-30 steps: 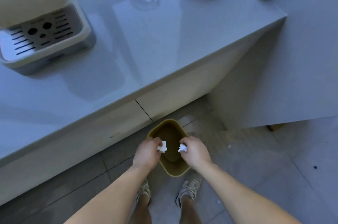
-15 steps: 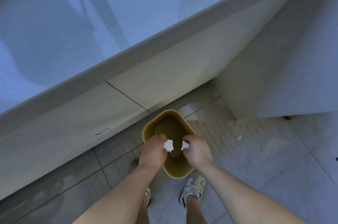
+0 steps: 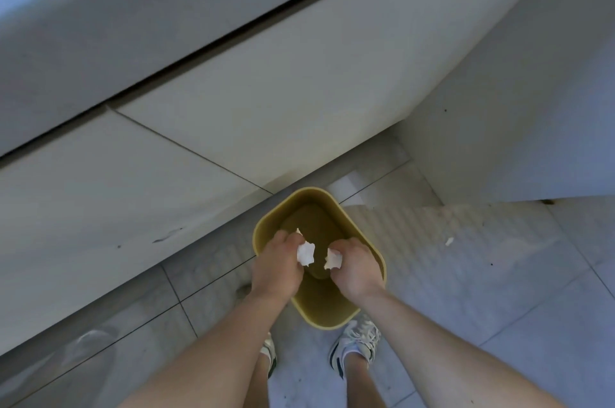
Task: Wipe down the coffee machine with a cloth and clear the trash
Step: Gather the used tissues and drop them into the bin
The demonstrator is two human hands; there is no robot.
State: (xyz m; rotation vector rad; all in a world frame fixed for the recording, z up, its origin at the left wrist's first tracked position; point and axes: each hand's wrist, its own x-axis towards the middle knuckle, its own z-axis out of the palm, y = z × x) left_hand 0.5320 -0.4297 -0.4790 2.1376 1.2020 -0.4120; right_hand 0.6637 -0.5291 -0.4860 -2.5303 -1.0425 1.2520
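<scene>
Both hands, left hand (image 3: pixel 278 266) and right hand (image 3: pixel 354 269), clutch crumpled paper wads over the bin (image 3: pixel 327 311); a sideways release could drop one onto the floor (image 3: pixel 499 274).

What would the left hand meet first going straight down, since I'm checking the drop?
Probably the bin's brown inside floor; the left hand, holding a white paper wad, hangs over the opening. Depth is unclear.

View tilted further down: coffee machine, glass gone from frame. Trash bin (image 3: pixel 372 246) nearer, larger. Countertop (image 3: pixel 100 24) reduced to edge strip at top left.
</scene>
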